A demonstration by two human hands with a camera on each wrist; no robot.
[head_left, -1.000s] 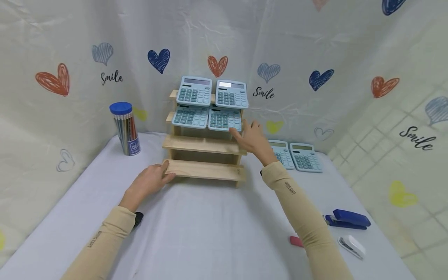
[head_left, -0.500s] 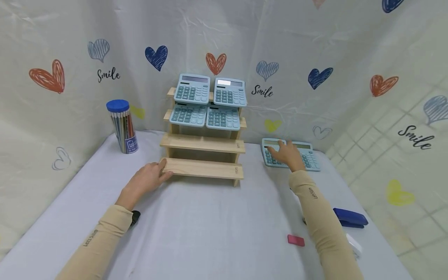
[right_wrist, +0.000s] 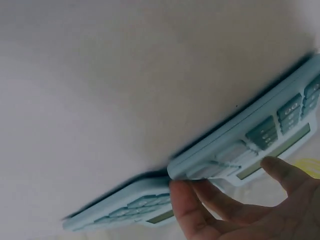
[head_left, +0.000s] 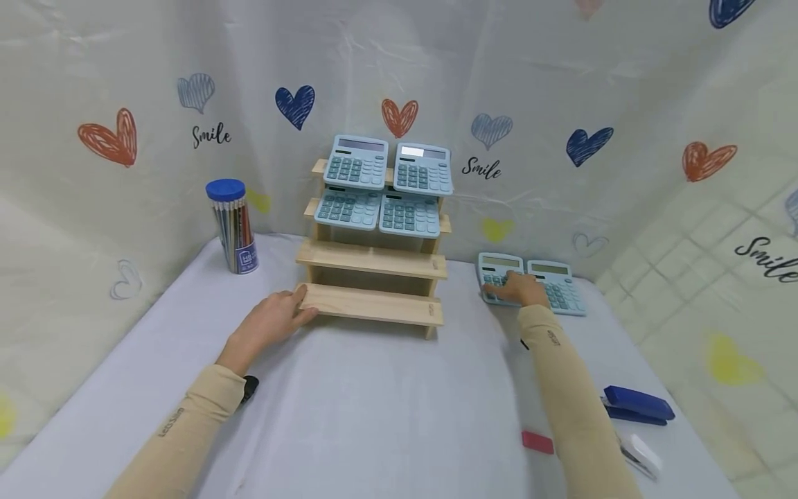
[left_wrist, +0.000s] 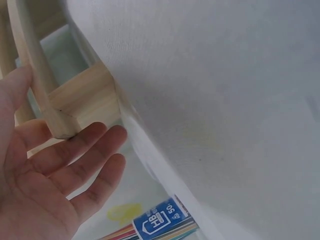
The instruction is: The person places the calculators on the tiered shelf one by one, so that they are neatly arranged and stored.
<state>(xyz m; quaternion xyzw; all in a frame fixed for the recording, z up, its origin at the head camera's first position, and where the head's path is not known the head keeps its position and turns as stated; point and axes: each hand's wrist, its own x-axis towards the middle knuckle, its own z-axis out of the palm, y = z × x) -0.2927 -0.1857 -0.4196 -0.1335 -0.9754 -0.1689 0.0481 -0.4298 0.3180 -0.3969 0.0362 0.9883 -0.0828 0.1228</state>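
Note:
My left hand (head_left: 271, 324) holds the left end of the lowest board of a stepped wooden shelf (head_left: 374, 305), thumb on top. In the left wrist view the fingers (left_wrist: 102, 175) lie past the board's corner. My right hand (head_left: 524, 287) is over the left one of two light-blue calculators (head_left: 492, 262) on the table. The right wrist view has its fingertips (right_wrist: 182, 192) at that calculator's edge and the thumb over its display side; whether they press it is unclear. The other calculator (head_left: 570, 298) lies just to its right. Several more calculators (head_left: 355, 163) fill the upper two tiers.
A blue-lidded tub of pencils (head_left: 233, 225) stands left of the shelf. Front right on the white cloth (head_left: 386, 402) are a red block (head_left: 537, 442), a blue stapler (head_left: 639, 404) and a white stapler (head_left: 642, 454). A heart-printed curtain (head_left: 436, 69) hangs behind.
My right hand has left the calculator on the shelf's second tier and moved right and down to the calculators on the table. My left hand has stayed on the shelf's end.

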